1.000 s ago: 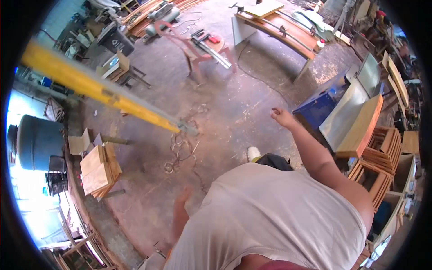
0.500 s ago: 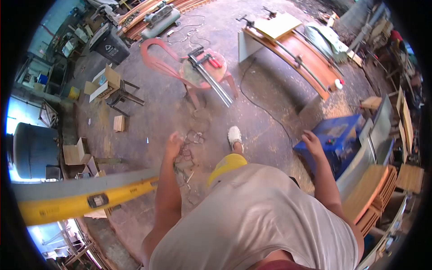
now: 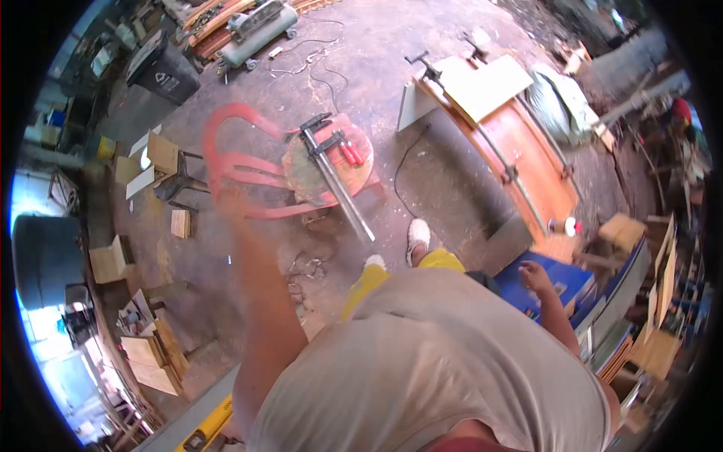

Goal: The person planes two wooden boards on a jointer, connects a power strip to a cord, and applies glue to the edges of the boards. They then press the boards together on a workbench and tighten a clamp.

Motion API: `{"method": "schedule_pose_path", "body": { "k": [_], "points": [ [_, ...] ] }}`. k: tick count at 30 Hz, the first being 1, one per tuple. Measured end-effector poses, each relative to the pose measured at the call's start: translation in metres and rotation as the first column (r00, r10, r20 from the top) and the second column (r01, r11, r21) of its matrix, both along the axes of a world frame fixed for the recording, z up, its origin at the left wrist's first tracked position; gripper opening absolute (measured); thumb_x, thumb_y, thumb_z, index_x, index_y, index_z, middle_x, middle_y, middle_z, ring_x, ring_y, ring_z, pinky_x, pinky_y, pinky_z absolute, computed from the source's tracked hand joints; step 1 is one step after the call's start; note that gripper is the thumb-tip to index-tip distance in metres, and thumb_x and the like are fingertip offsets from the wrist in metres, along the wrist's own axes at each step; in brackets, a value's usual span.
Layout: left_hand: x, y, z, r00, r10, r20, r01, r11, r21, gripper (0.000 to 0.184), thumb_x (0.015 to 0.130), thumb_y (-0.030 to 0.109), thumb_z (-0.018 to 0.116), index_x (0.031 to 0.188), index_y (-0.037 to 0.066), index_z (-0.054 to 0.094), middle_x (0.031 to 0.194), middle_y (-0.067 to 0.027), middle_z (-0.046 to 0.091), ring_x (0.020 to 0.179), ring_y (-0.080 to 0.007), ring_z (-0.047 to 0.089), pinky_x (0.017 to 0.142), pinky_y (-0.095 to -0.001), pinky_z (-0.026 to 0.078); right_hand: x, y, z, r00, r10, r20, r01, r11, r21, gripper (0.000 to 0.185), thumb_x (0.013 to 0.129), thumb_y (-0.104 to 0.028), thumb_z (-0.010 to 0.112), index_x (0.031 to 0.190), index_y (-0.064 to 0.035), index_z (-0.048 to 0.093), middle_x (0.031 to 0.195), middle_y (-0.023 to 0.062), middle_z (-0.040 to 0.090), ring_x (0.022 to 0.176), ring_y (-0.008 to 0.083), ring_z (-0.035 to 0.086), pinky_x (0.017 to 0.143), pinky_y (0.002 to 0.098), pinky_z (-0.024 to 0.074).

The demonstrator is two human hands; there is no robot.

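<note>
My left hand (image 3: pixel 235 205), smeared by motion, is over the left side of the red plastic chair (image 3: pixel 241 169); its fingers are not clear. On the chair's round seat top lie long bar clamps (image 3: pixel 337 181) and a tool with red handles (image 3: pixel 351 153). My right hand (image 3: pixel 535 277) hangs over the blue machine or box (image 3: pixel 561 282), fingers loosely bent and apart, holding nothing visible. Ahead on the right, a wooden panel assembly (image 3: pixel 520 154) has bar clamps along it, a pale board (image 3: pixel 482 87) on top and a red-capped bottle (image 3: pixel 565 227) at its near end.
A cable (image 3: pixel 399 177) runs across the floor beside the clamped assembly. An open cardboard box (image 3: pixel 160 154) sits on a dark stool at the left. Behind it stand a black bin (image 3: pixel 164 71) and an air compressor (image 3: pixel 260 34). A yellow level (image 3: pixel 207 431) shows at bottom left.
The chair and clamped assembly now appear nearer. My left hand has moved up and left to the chair's side. The yellow level has swung down to the bottom left edge.
</note>
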State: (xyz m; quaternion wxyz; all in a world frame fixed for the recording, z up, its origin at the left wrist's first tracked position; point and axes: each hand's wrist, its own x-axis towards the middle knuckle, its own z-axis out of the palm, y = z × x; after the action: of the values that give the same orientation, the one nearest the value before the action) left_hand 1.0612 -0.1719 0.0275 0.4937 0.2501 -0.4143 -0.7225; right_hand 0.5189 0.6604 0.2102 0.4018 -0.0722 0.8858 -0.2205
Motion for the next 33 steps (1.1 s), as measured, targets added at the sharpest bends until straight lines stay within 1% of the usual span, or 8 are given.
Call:
{"method": "schedule_pose_path", "body": {
  "k": [2,5,11,18,24,27,31,33],
  "points": [
    [-0.054,0.058,0.13,0.669,0.48,0.567,-0.647,0.752,0.126,0.017,0.093,0.021,0.063,0.095,0.005,0.058,0.074,-0.0034,0.059,0.057,-0.0133,0.055,0.05,-0.0275,0.045,-0.06,-0.051,-0.012,0.947,0.308,-0.087,-0.312,0.95,-0.027,0.042,0.092,-0.029,0.066,0.124,-0.0027,0.061,0.1,0.0099,0.069,0.092,0.0194,0.065,0.081,0.0358,0.0527],
    [-0.083,0.081,0.187,0.634,0.544,0.549,-0.685,0.725,0.073,0.013,0.094,0.017,0.064,0.092,0.006,0.057,0.074,-0.0046,0.059,0.059,-0.0131,0.055,0.051,-0.027,0.045,-0.156,-0.143,-0.031,0.905,0.402,-0.139,-0.413,0.908,-0.063,0.04,0.092,-0.026,0.064,0.121,0.002,0.061,0.094,0.0131,0.069,0.09,0.022,0.067,0.081,0.0343,0.0528],
    [-0.054,0.061,0.188,0.655,0.581,0.483,-0.684,0.728,0.053,0.015,0.095,0.016,0.062,0.102,0.005,0.055,0.075,-0.0071,0.059,0.059,-0.0138,0.055,0.05,-0.0266,0.043,-0.211,-0.332,0.041,0.823,0.456,-0.338,-0.525,0.838,-0.147,0.035,0.093,-0.02,0.063,0.122,-0.0008,0.061,0.097,0.0125,0.068,0.093,0.0208,0.065,0.082,0.0345,0.0526],
    [0.038,0.046,0.186,0.643,0.598,0.478,-0.674,0.738,-0.017,0.016,0.095,0.015,0.062,0.107,0.005,0.056,0.077,-0.0073,0.059,0.06,-0.0142,0.055,0.051,-0.026,0.044,-0.164,-0.408,0.066,0.811,0.58,-0.077,-0.584,0.809,-0.063,0.041,0.092,-0.022,0.064,0.127,-0.0014,0.06,0.107,0.0128,0.067,0.098,0.0211,0.063,0.088,0.0349,0.0508],
    [0.119,0.066,0.176,0.449,0.701,0.554,-0.803,0.588,-0.094,0.029,0.094,0.019,0.065,0.118,0.005,0.057,0.082,-0.0069,0.061,0.062,-0.0143,0.055,0.053,-0.0265,0.046,-0.191,-0.473,0.036,0.689,0.7,-0.185,-0.713,0.701,-0.004,0.042,0.089,-0.025,0.068,0.124,-0.0018,0.063,0.109,0.0149,0.068,0.101,0.0227,0.064,0.09,0.0354,0.0503],
    [0.174,0.07,0.163,0.51,0.713,0.481,-0.771,0.627,-0.11,0.03,0.094,0.021,0.066,0.119,0.005,0.057,0.084,-0.0066,0.061,0.065,-0.0142,0.055,0.056,-0.027,0.047,-0.195,-0.523,0.046,0.732,0.671,-0.116,-0.679,0.732,-0.049,0.045,0.086,-0.028,0.07,0.122,-0.0023,0.063,0.113,0.0163,0.068,0.105,0.0265,0.065,0.094,0.037,0.0494],
    [0.205,0.071,0.169,0.392,0.593,0.703,-0.757,0.643,-0.12,0.031,0.094,0.018,0.063,0.122,0.004,0.059,0.092,-0.0091,0.064,0.077,-0.0187,0.059,0.068,-0.0315,0.05,-0.24,-0.607,0.037,0.688,0.712,-0.143,-0.724,0.686,-0.067,0.045,0.086,-0.028,0.069,0.122,-0.0011,0.064,0.114,0.0165,0.068,0.105,0.0259,0.065,0.094,0.0364,0.0493],
    [0.205,0.059,0.175,0.079,0.487,0.87,-0.768,0.586,-0.259,0.034,0.096,0.018,0.057,0.125,0.002,0.059,0.103,-0.013,0.066,0.088,-0.0237,0.062,0.079,-0.0342,0.051,-0.262,-0.662,0.021,0.678,0.721,-0.14,-0.734,0.672,-0.098,0.045,0.086,-0.029,0.069,0.122,-0.0014,0.063,0.114,0.0167,0.068,0.105,0.026,0.065,0.094,0.0365,0.0495]
  ]
}}
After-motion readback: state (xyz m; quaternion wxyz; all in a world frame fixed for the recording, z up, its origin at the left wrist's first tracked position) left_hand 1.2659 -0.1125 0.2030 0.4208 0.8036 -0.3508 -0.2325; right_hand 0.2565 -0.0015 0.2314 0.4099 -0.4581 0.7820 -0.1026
